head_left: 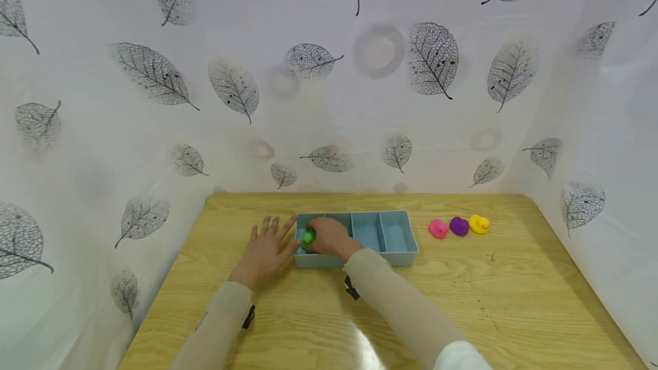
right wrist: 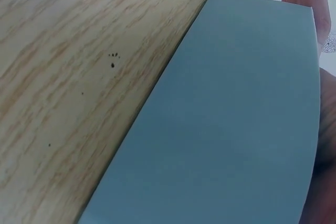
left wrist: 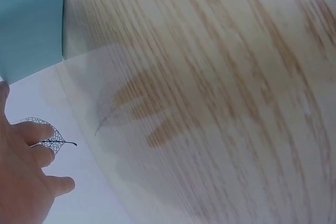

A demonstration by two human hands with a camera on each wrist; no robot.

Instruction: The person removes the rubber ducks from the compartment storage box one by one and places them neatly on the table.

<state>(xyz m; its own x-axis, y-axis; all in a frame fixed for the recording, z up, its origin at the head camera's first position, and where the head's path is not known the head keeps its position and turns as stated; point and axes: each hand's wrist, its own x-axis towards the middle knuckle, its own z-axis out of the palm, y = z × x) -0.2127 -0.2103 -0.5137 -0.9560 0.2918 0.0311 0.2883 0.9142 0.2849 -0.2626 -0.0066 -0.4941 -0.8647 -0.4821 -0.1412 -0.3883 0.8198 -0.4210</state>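
Observation:
A blue-grey divided box [head_left: 354, 260] rests on the wooden table, its compartments side by side. My right hand [head_left: 329, 237] reaches into its left end and grips a small green rubber duck [head_left: 308, 237] at the leftmost compartment. Part of the duck is hidden by the fingers. Against the box's left end, my left hand [head_left: 264, 249] has its fingers spread, with thumb and index finger touching the box edge. The left wrist view shows that left hand [left wrist: 26, 169] beside a corner of the box [left wrist: 31, 24]. In the right wrist view the box's front wall [right wrist: 226, 108] hides most of the right hand.
To the right of the box, a pink duck [head_left: 438, 228], a purple duck [head_left: 459, 226] and a yellow duck [head_left: 479, 224] stand in a row on the table [head_left: 462, 284]. A white leaf-patterned curtain [head_left: 319, 101] surrounds the table's back and sides.

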